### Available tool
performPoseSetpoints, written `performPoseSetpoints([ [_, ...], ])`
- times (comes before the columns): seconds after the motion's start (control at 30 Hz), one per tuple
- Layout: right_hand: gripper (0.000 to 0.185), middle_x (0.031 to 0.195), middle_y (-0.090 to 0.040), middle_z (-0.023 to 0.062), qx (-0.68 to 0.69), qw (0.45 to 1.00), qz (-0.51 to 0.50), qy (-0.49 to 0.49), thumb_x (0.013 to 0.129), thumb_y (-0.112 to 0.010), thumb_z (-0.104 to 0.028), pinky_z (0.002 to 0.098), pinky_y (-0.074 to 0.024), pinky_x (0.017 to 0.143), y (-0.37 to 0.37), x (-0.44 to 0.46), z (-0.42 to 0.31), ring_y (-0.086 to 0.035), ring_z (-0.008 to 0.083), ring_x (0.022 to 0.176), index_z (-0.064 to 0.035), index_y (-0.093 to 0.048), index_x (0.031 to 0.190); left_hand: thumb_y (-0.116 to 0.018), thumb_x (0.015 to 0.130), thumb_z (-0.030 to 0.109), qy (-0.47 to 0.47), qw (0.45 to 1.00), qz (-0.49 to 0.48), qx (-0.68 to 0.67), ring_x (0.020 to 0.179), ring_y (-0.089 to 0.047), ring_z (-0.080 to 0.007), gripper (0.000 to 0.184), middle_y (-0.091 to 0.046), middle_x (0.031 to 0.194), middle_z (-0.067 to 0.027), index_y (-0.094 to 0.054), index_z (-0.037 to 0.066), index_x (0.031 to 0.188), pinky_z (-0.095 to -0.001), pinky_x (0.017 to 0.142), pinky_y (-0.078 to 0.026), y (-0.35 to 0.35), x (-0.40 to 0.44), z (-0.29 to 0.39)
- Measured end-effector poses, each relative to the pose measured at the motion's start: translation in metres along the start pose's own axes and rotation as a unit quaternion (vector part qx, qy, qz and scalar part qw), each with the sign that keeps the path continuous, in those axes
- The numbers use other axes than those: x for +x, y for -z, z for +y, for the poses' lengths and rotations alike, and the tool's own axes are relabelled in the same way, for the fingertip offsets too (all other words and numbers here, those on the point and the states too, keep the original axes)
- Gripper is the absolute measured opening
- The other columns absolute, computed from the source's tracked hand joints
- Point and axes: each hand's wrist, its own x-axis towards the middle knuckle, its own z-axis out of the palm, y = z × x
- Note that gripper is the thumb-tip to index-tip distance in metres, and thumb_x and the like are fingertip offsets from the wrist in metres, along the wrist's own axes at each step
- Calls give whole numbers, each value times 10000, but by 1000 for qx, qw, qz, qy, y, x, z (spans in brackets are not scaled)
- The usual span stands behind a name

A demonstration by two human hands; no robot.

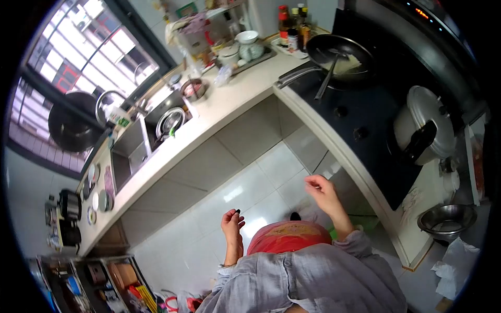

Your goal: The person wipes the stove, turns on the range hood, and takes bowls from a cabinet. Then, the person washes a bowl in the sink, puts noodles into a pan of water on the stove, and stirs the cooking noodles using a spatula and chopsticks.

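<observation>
My left hand is held over the floor in front of my body, its fingers curled. A small black thing shows at its fingertips, too small to name. To the right, near the stove-side counter edge, my right hand hangs in the air with loosely bent fingers, and nothing shows in it. Between and below the hands is a red cloth over my front. The nearest cooking things are a frying pan with a spatula and pale food, and a lidded pressure cooker.
A black cooktop fills the right counter, with a metal bowl at its near end. Along the left counter are a double sink, a small pot and jars. Sauce bottles stand in the corner. Shelves hold utensils at lower left.
</observation>
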Motion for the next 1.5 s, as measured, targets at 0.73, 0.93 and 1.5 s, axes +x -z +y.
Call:
performPoseSetpoints([
  [0.73,576,1009,-510,87,-1,945,326,-38,760,-621,-153,273,-437,691,39,255,-67,-520,153,837,-40,-378,1270,-553,819,72,-4,956,-285,67,678,-578,-125,132,-583,845,-24,-556,74,950,-252,561,-483,-204,234,143],
  [0.93,557,950,-543,88,48,918,388,-59,701,-537,-7,254,-429,687,37,268,-79,-526,146,780,-42,-433,1247,-547,815,58,26,950,-288,116,662,-586,-129,127,-596,834,-36,-563,70,941,-255,550,-490,-207,295,169],
  [1.5,523,894,-588,106,-155,942,296,-23,674,-528,17,249,-421,592,86,186,-88,-517,124,655,-55,-514,1192,-548,816,62,51,938,-316,131,664,-585,-130,116,-592,835,-35,-558,73,930,-256,540,-485,-234,255,135],
])
